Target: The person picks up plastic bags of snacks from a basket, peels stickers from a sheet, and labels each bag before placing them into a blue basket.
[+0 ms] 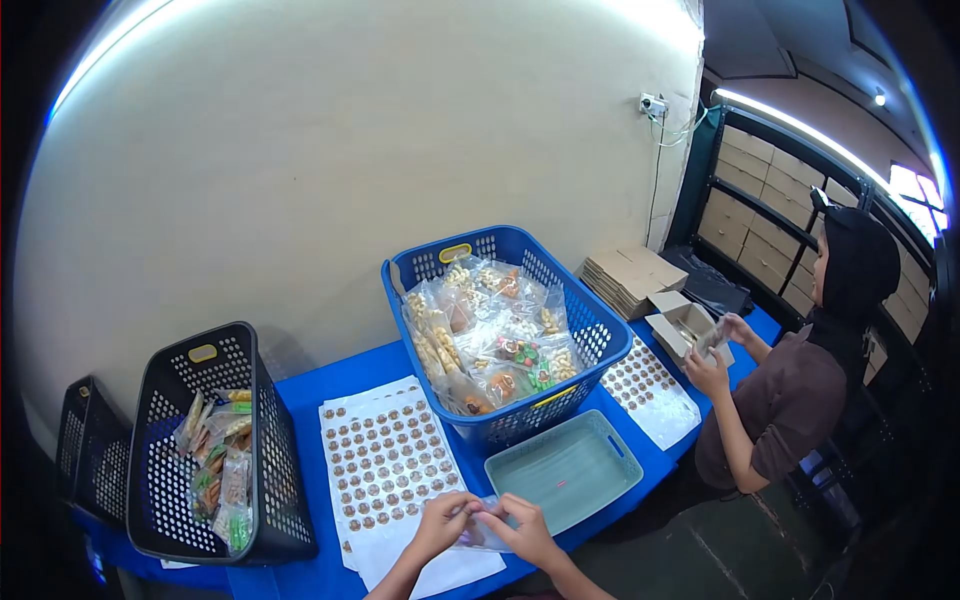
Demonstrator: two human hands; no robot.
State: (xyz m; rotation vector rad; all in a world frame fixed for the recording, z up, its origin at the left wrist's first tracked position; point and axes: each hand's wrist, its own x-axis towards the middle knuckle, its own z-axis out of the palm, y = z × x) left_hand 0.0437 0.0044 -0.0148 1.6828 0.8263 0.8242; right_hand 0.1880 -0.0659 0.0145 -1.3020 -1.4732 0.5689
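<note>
My left hand and my right hand are close together at the table's front edge, fingers pinched on a small clear plastic bag between them. Something purplish shows in the bag, too small to name. Beneath my hands lie white sheets of round brown stickers. Just right of my right hand sits a grey-green tray with a small reddish bit in it. Behind the tray stands a blue basket full of clear snack bags.
A black basket with snack bags stands at left, another black basket beyond it. At right, a co-worker holds a clear bag over an open cardboard box. Flat cardboard is stacked by the wall.
</note>
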